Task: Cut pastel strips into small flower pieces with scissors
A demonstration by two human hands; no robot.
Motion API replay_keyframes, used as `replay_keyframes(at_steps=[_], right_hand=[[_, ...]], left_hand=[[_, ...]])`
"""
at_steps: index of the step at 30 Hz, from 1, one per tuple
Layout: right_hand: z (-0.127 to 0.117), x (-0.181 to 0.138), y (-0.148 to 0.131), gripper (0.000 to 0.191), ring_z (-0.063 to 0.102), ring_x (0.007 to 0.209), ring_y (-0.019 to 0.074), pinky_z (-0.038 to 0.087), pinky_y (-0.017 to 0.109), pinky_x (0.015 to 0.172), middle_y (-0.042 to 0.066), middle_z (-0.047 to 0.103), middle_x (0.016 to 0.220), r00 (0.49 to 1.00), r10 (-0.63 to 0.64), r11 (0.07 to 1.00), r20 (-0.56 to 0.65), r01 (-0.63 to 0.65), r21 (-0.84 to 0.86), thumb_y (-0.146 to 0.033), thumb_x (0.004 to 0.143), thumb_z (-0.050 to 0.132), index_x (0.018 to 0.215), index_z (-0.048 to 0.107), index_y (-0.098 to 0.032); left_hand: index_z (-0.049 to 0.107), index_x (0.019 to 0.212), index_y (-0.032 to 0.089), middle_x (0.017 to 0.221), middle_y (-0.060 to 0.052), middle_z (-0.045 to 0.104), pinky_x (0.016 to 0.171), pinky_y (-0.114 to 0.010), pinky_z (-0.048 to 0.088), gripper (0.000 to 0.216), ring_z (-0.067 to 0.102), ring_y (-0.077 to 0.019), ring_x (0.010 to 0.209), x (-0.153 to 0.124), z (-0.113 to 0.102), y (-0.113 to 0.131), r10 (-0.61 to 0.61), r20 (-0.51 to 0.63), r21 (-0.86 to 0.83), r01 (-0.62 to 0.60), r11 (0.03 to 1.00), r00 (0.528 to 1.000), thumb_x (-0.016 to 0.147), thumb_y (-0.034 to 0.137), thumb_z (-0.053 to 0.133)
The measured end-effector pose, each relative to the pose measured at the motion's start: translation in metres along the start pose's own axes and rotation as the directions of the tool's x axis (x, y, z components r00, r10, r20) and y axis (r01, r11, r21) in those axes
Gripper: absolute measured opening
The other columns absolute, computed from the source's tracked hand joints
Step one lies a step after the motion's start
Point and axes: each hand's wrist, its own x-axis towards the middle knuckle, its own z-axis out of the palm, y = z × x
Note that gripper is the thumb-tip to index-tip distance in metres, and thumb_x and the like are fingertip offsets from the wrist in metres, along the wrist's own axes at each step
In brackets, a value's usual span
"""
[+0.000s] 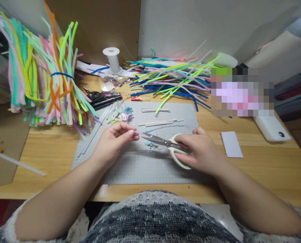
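Note:
Between the thumb and fingers of my left hand (121,134) is a short pale purple pipe cleaner (141,133), its free end pointing right. My right hand (198,150) grips white-handled scissors (167,143), fingers through the loops. The blade tips meet the pipe cleaner's free end; whether they bite into it I cannot tell. Beneath the blades, small blue clippings (152,145) lie on the grey cutting mat (145,172). Farther back on the mat are a thin blue trimmed pipe cleaner (165,127), some pale strips (155,110) and a small pile of pastel fuzzy shapes (124,116).
At the left stands a large bundle of colourful pipe cleaners (61,77); more lie in a loose heap (170,74) at the back. A white spool (113,60), black pens (106,101), a white card (231,144) and a glue gun with its stick (20,163) surround the mat.

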Motion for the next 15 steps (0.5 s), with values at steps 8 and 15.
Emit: replay_keyframes(at_steps=[8,15], right_hand=[[0.0015,-0.0002,-0.0006,0.015,0.052,0.059,0.0139,0.025,0.031,0.068,-0.002,0.067,0.069,0.999,0.003,1.0,-0.048,-0.005,-0.031,-0.034,0.08,0.058,0.085,0.055,-0.021],[0.0014,-0.0003,-0.0014,0.014,0.056,0.062,0.0146,0.024,0.031,0.068,-0.001,0.068,0.07,0.998,-0.029,0.998,-0.063,0.025,-0.061,-0.034,0.081,0.056,0.085,0.055,-0.021]], left_hand=[[0.065,0.075,0.014,0.07,-0.001,0.067,0.07,-0.022,0.056,0.018,0.066,-0.0105,0.065,0.0008,0.0023,0.0005,-0.052,-0.017,-0.063,0.051,0.997,0.998,0.065,0.021,0.078],[0.066,0.075,0.014,0.07,-0.001,0.068,0.07,-0.021,0.055,0.015,0.066,-0.0098,0.065,0.0002,0.0028,-0.0014,-0.075,0.019,-0.095,0.077,0.992,0.997,0.067,0.02,0.077]])
